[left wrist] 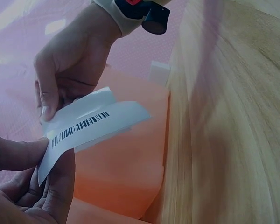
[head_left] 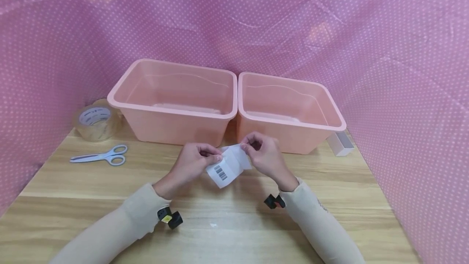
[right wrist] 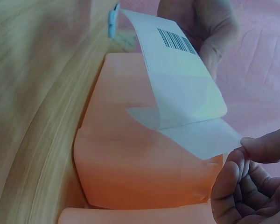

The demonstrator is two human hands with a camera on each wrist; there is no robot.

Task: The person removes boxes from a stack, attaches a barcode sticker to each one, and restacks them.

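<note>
- Label: the white barcode label (head_left: 228, 165) is held up above the table (head_left: 66, 199), in front of the two bins and between the hands.
- Grip, left: left hand (head_left: 192, 159) pinches the label's edge, thumb on one face, fingers behind; no gap beyond the paper's thickness.
- Grip, right: right hand (head_left: 265, 156) pinches a corner of the folded paper flap (right wrist: 203, 137), thumb against fingertip, other fingers curled.
- Risk 1: tear or crease at the fold. Likely cause: a sharp or uneven pull, since both holds are small and near the edges.
- Risk 2: if the sheet is adhesive-backed (looks likely, not confirmed), it could curl and stick to itself or to a fingertip. Cause: the loose end bends freely.
- Risk 3: slip of the flap. Cause: only a corner is held.
- Containers: left bin (head_left: 172, 125) and right bin (head_left: 282, 135), pink, stand side by side, rims touching or nearly so. Visible insides show only bare walls and some floor; the near floor is hidden by the front walls.
- White box (head_left: 340, 144) sits beside the right bin; contents, if any, cannot be told.
</note>
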